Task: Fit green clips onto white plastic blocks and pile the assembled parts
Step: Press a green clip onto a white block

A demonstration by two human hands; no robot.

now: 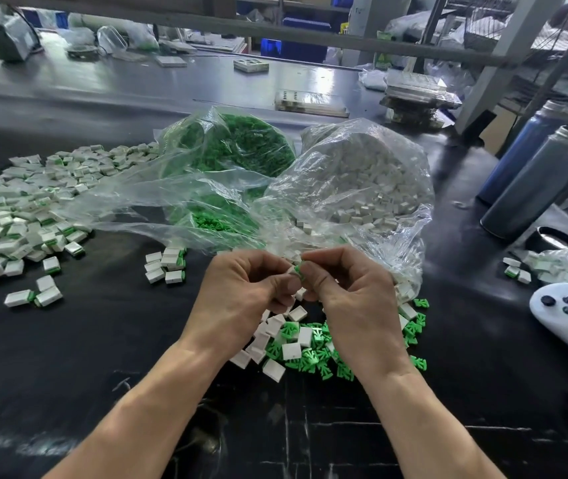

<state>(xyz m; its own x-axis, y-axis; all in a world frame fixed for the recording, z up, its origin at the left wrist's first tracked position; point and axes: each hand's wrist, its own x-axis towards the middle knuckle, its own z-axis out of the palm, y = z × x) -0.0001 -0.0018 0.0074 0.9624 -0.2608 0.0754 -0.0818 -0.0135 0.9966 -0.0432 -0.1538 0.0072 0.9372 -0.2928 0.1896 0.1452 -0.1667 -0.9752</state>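
between both hands, green clip (orientation unclear)

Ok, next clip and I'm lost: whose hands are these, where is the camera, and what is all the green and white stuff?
There is no machine here. A person wears one camera on the head, looking down at their own two hands over a black table. The left hand and right hand meet in the middle, pinching a small white block and a green clip together. Under the hands lie loose blocks and clips. Behind are two clear bags: one of green clips, one of white blocks. The big pile of finished parts lies to the left. Two dark bottles stand at the right.
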